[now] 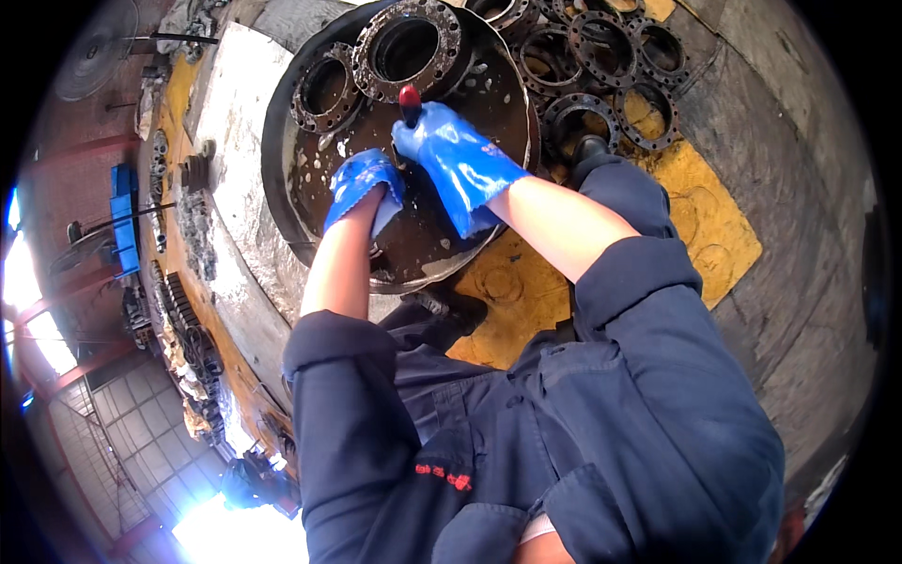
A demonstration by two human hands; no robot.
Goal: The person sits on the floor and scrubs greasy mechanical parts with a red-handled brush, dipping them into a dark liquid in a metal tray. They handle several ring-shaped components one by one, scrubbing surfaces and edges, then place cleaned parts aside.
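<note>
My right hand (pixel 451 155), in a shiny blue rubber glove, is closed around a tool with a red and black handle (pixel 410 101). The handle's red end points away from me, and the tool's working end is hidden. My left hand (pixel 362 183), gloved the same way, is lower and to the left, over the dark liquid; its fingers do not show clearly. Both hands are above a wide round metal pan (pixel 274 155) of dark, foam-flecked liquid. A large greasy flanged ring (pixel 371 70) sits in the pan's far part, just beyond my right hand. Beside it is a smaller flanged ring (pixel 349 111).
Several similar dirty flanged rings (pixel 601 47) are piled on the floor right of the pan. A yellow mat (pixel 700 211) lies under my feet. Left are pale floor sheets (pixel 240 103), a row of metal parts (pixel 188 320) and a blue box (pixel 123 218).
</note>
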